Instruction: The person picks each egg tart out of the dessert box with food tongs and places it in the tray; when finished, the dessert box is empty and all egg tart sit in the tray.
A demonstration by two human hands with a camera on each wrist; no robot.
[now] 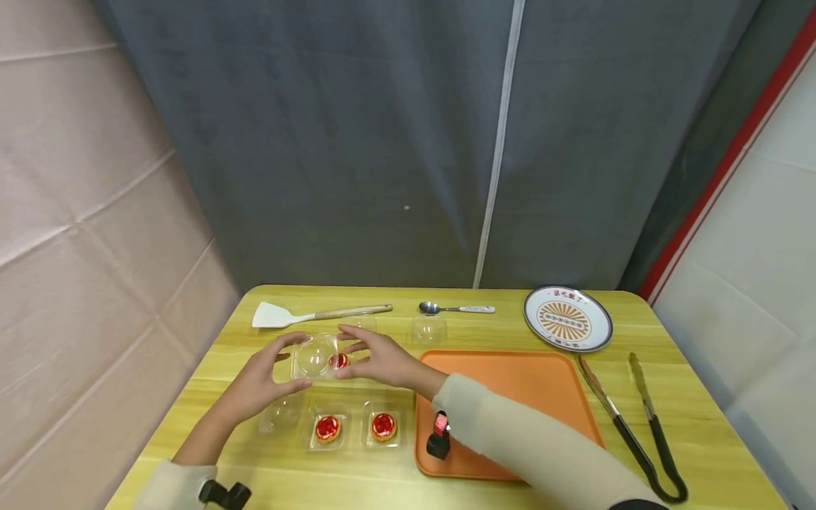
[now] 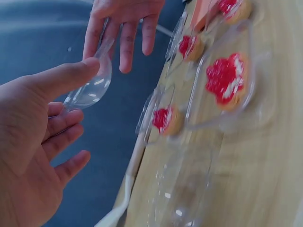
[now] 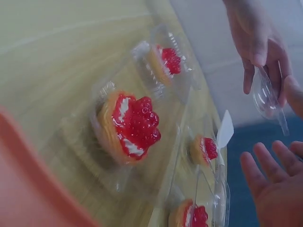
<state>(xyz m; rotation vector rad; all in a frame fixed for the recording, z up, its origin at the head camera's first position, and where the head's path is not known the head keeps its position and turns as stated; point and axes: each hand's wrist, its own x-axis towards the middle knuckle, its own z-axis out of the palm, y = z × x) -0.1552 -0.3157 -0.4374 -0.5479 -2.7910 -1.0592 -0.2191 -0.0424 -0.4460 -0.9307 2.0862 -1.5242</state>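
My left hand [image 1: 258, 382] pinches a clear domed plastic lid [image 1: 314, 356] by its edge, thumb on one side and fingers on the other. My right hand [image 1: 382, 361] is at the lid's opposite edge, its fingers extended and spread in the right wrist view; that edge lies between thumb and fingers without a visible grip. Below the lid, a red-topped tart [image 1: 328, 428] and another red-topped tart [image 1: 384, 426] sit in clear plastic trays. One more tart [image 1: 338, 361] shows behind the lid. The left wrist view has several tarts, the nearest tart [image 2: 227, 80] in its tray.
An orange tray [image 1: 503, 361] lies right of the tarts, under my right forearm. Black-handled tongs [image 1: 637, 432] and a patterned plate [image 1: 567, 319] are at the right. A white spatula [image 1: 274, 315] and a spoon [image 1: 455, 309] lie along the back. Another clear lid [image 1: 429, 329] rests near the spoon.
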